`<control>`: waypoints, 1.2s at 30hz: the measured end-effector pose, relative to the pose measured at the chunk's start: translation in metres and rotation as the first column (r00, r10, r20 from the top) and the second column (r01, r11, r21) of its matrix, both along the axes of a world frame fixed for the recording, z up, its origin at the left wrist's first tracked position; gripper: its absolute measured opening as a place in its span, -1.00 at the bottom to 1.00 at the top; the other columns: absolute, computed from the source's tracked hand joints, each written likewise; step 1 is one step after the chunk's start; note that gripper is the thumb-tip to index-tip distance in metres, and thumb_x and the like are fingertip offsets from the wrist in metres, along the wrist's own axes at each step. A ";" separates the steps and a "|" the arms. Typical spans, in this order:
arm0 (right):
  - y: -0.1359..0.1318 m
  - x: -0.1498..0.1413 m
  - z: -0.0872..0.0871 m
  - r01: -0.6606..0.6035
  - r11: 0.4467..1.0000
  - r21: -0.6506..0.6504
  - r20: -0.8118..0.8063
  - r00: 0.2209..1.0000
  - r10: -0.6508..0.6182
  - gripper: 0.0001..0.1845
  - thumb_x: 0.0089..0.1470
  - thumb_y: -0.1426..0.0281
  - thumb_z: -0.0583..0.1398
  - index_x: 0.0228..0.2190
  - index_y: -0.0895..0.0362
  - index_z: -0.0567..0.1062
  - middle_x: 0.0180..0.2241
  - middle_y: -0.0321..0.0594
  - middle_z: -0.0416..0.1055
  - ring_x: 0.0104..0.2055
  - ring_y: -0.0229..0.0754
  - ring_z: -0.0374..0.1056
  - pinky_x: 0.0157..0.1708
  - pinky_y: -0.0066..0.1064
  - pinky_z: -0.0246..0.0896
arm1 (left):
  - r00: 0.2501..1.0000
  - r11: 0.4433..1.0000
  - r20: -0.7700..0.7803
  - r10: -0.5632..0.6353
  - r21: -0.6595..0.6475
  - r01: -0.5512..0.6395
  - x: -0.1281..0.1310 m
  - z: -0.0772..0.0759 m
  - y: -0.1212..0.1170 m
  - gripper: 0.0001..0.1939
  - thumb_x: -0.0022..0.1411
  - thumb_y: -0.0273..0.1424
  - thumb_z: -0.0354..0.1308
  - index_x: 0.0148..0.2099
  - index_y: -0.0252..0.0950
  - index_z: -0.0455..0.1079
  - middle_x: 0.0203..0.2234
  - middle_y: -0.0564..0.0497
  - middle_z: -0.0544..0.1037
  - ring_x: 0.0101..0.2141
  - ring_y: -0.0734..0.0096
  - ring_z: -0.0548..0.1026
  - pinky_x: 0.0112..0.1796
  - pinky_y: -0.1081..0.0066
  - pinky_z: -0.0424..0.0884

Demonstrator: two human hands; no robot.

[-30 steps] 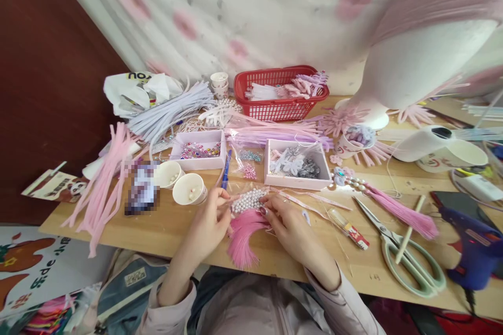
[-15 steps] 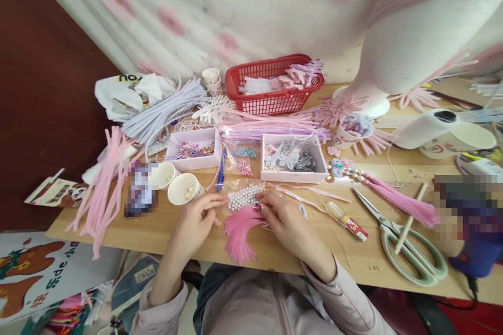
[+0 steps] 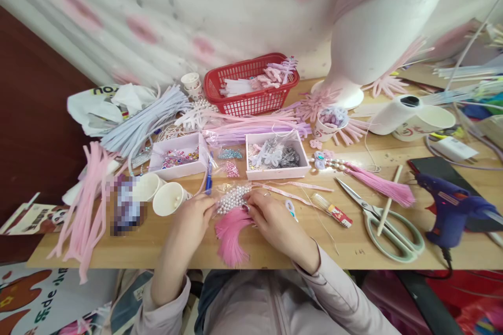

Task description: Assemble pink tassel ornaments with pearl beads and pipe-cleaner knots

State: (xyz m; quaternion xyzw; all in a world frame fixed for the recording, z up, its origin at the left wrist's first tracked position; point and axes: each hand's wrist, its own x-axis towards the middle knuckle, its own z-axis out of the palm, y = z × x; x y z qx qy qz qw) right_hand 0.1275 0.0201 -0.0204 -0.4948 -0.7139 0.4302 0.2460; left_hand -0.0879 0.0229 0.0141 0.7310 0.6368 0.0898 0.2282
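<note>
A clear bag of white pearl beads (image 3: 234, 199) lies on the wooden table between my two hands. My left hand (image 3: 195, 218) has its thumb and fingers pinched at the bag's left edge. Just below the beads, a pink tassel (image 3: 231, 238) fans out toward the table's front edge. My right hand (image 3: 271, 217) is closed over the tassel's top end, its fingertips against the bag's right side; the exact grip there is partly hidden. A blue pen (image 3: 208, 178) and small bags of pink beads (image 3: 231, 169) and blue beads (image 3: 230, 153) lie behind.
Paper cups (image 3: 168, 200) stand left of my hands. Two pale boxes (image 3: 278, 170) hold gems and ornaments; a red basket (image 3: 251, 102) stands behind. Scissors (image 3: 377, 220), a glue gun (image 3: 451, 207) and a finished tassel piece (image 3: 377, 180) lie right. Pink fuzzy stems (image 3: 86, 204) overhang the left front edge.
The whole view has shifted, so table items appear further left and more of the right side shows. Both hands stay at the bead bag and tassel with little change.
</note>
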 end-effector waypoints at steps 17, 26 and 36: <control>-0.004 0.002 0.005 0.144 0.986 -0.080 -0.343 0.925 -0.163 -0.75 0.35 0.32 0.05 -0.41 0.05 0.32 -0.48 -0.32 0.34 -0.43 -0.22 0.26 -0.35 -0.37 0.19 | 0.997 0.987 0.021 0.079 0.139 -0.081 0.006 -0.013 -0.002 -0.80 0.33 -0.47 -0.01 -0.23 -0.23 0.45 -0.29 -0.12 0.67 -0.24 0.07 0.64 -0.16 0.16 0.50; -0.005 0.006 0.005 0.123 0.973 -0.196 -0.491 0.846 -0.206 -0.53 0.29 -0.08 0.09 -0.41 0.04 0.30 -0.54 -0.39 0.22 -0.50 -0.25 0.18 -0.46 -0.40 0.17 | 0.990 0.987 0.126 0.060 0.138 -0.077 0.014 -0.020 0.011 -0.76 0.32 -0.45 0.12 -0.09 -0.23 0.61 -0.04 -0.16 0.69 -0.05 0.07 0.65 0.02 0.14 0.50; -0.006 0.006 0.001 0.097 0.971 -0.217 -0.462 0.867 -0.190 -0.59 0.28 0.03 0.15 -0.44 0.06 0.33 -0.53 -0.39 0.22 -0.49 -0.25 0.13 -0.44 -0.38 0.08 | 0.989 0.992 0.144 0.045 0.109 -0.061 0.012 -0.020 0.014 -0.79 0.31 -0.52 0.08 -0.23 -0.25 0.55 -0.18 -0.15 0.69 -0.14 0.09 0.64 -0.06 0.17 0.51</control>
